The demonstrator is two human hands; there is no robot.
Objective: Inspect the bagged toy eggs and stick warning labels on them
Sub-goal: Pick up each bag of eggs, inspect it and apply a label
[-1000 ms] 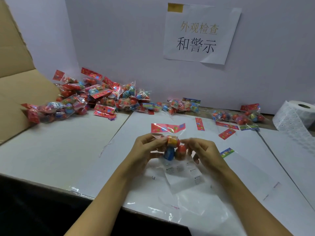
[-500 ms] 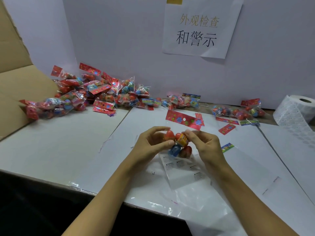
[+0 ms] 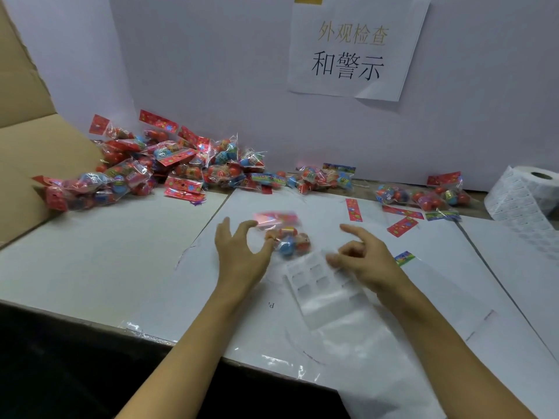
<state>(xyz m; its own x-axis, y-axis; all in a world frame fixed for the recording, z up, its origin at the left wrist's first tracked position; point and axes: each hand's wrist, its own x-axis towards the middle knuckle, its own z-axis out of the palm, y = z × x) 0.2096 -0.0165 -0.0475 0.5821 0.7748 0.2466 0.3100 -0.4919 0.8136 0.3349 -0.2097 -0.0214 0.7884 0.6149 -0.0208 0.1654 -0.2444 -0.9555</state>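
A heap of bagged eggs [image 3: 169, 167] lies far left, more bags [image 3: 423, 198] and a label roll [image 3: 526, 195] far right. The bag of toy eggs [image 3: 287, 237] sits blurred on the table [image 3: 90, 267] between my hands. My left hand [image 3: 239, 252] is spread with fingers apart, its thumb at the bag; my right hand [image 3: 366, 258] hovers over the label sheet [image 3: 320, 285], fingers loosely curled, holding nothing.

A: What sort of place is this?
B: A packing or inspection bench in a small workshop. A white-papered table [image 3: 90, 267] meets a plain white partition [image 3: 211, 71].
A: What shows it?
B: A taped paper sign [image 3: 354, 46] in Chinese characters, a heap of bagged toy eggs [image 3: 169, 164], a roll of labels [image 3: 526, 195] and a cardboard box flap [image 3: 27, 140].
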